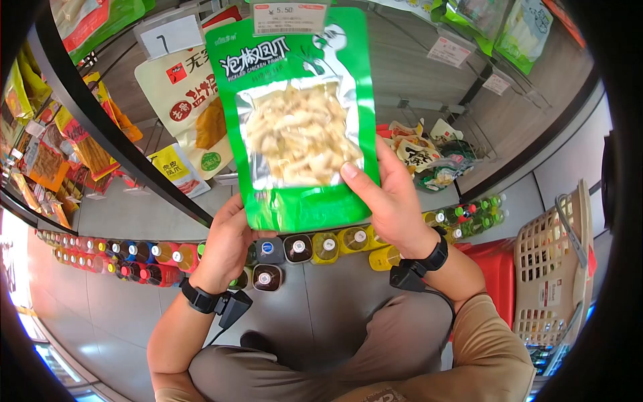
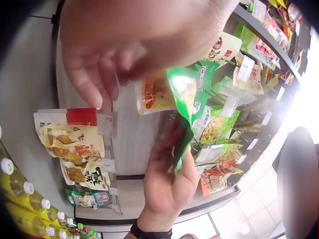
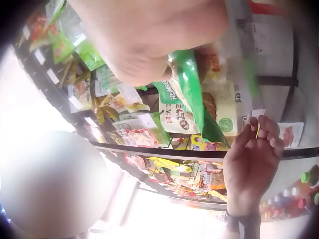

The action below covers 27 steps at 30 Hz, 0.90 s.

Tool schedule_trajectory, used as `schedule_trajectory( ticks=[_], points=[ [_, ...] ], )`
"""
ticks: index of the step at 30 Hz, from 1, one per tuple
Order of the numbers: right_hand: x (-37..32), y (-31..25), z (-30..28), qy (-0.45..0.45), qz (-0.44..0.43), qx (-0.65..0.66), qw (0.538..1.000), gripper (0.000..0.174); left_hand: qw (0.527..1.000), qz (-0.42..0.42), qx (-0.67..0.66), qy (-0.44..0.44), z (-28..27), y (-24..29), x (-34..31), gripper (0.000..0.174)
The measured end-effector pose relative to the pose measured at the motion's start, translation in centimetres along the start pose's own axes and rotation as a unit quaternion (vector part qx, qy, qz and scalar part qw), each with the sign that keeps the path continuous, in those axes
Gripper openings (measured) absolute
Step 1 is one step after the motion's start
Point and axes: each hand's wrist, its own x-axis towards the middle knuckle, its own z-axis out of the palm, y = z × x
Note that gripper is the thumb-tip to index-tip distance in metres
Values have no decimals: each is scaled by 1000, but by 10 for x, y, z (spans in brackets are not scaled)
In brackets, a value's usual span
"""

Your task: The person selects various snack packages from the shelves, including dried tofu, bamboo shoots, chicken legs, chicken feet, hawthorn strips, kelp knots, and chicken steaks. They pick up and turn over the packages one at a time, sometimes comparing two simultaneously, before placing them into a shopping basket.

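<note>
A green pouch of pickled chicken feet (image 1: 298,134) with a clear window faces me in the head view. My right hand (image 1: 392,201) pinches its lower right side, the thumb on the front and the fingers behind; the left wrist view shows this grip (image 2: 172,174) from the side. Beside the pouch's lower left corner is my left hand (image 1: 228,234), its fingertips partly hidden behind the pouch. From the right wrist view, the left hand (image 3: 253,159) has loosely curled fingers and stands apart from the pouch. A price tag (image 1: 289,19) overlaps the pouch's top edge.
Snack packs hang behind, including a cream pack (image 1: 177,100) and a small yellow-and-white pack (image 1: 177,167). A black shelf post (image 1: 114,127) slants on the left. Drink bottles (image 1: 325,248) line the floor below the shelf. A beige basket (image 1: 549,268) stands at right.
</note>
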Motion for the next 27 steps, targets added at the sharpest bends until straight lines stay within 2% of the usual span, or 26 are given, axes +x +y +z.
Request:
schedule_trajectory(
  ticks=[1, 3, 7, 9, 10, 12, 13, 14, 15, 16, 17, 18, 19, 20, 21, 22, 23, 24, 25, 26, 27],
  points=[
    [2, 4, -2, 1, 0, 0, 1000, 50, 1000, -1, 1, 0, -2, -1, 0, 31],
    [6, 10, -6, -19, -20, 14, 1000, 64, 1000, -6, 14, 6, -4, -3, 2, 26],
    [7, 10, -6, -41, -4, 90, 995, 71, 1000, -17, 7, 5, -7, -10, 4, 17],
    [3, 12, -8, -50, 66, 54, 995, 72, 999, -30, 13, -1, -5, -13, 4, 16],
    [4, 18, -11, -50, 66, 55, 995, 72, 999, -41, 17, -7, -3, -15, 4, 15],
    [7, 29, -16, -25, -2, -62, 998, 69, 998, -47, 27, -25, -1, -15, 4, 14],
    [7, 26, -19, -25, -2, -62, 998, 69, 997, -52, 37, -43, 0, -15, 4, 14],
    [9, 20, -20, -34, 43, -19, 998, 67, 997, -53, 37, -43, 3, -16, 2, 14],
    [10, 14, -20, -42, 86, 24, 995, 65, 998, -3, 55, -28, 8, -16, -1, 15],
    [9, 11, -19, -39, 86, 26, 995, 65, 996, 45, 73, -14, 13, -15, -5, 16],
    [8, 8, -18, -69, 142, 16, 987, 57, 996, 42, 76, -16, 19, -10, -10, 16],
    [6, 8, -18, -96, 198, 7, 976, 50, 984, 135, 116, -19, 27, -2, -16, 16],
    [5, 10, -20, -90, 198, 9, 976, 50, 962, 225, 154, -22, 33, 5, -22, 17],
    [6, 16, -22, -162, 263, -25, 951, 43, 947, 272, 163, -42, 36, 11, -24, 21],
    [3, 23, -23, -235, 326, -56, 914, 37, 949, 265, 165, -43, 42, 16, -23, 21],
    [-2, 30, -21, -281, 318, -97, 900, 32, 903, 353, 240, -41, 49, 23, -19, 24],
    [-5, 37, -20, -283, 317, -94, 900, 32, 842, 439, 313, -39, 54, 32, -12, 28],
    [-8, 43, -19, -395, 243, -176, 868, 34, 841, 438, 317, -37, 56, 41, -3, 28],
    [-9, 47, -18, -495, 160, -256, 814, 37, 783, 459, 415, -51, 59, 52, 8, 33],
    [-11, 45, -15, -532, 192, -253, 785, 37, 716, 474, 508, -67, 63, 60, 18, 37],
    [-12, 44, -13, -530, 191, -252, 787, 37, 715, 473, 509, -71, 65, 63, 28, 37]
  ],
)
